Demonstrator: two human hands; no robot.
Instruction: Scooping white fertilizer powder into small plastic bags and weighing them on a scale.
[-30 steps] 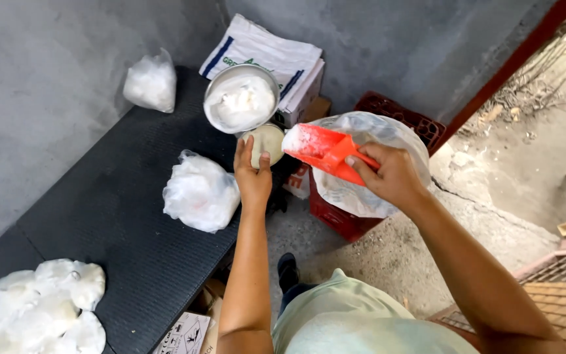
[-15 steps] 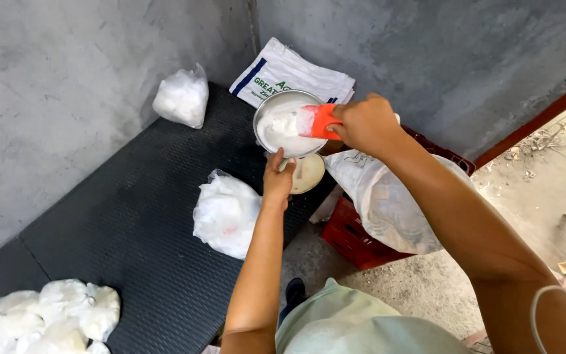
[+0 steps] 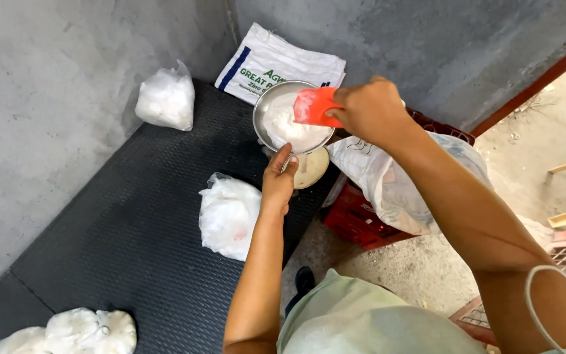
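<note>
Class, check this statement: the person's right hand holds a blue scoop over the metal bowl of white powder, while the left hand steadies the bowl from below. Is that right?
One detail is wrong: the scoop in the right hand is red-orange, not blue, as the head view shows. The rest stands: it is over the metal bowl of white powder, and the left hand is at the bowl's underside.

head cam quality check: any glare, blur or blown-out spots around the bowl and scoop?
Head view: soft, even daylight, no hard shadows on the black mat. White powder in the metal bowl and the plastic bags is nearly blown out, with little texture. Red scoop and right hand slightly motion-soft; left hand sharper. Wide-angle lens bends the wall edges.
</note>
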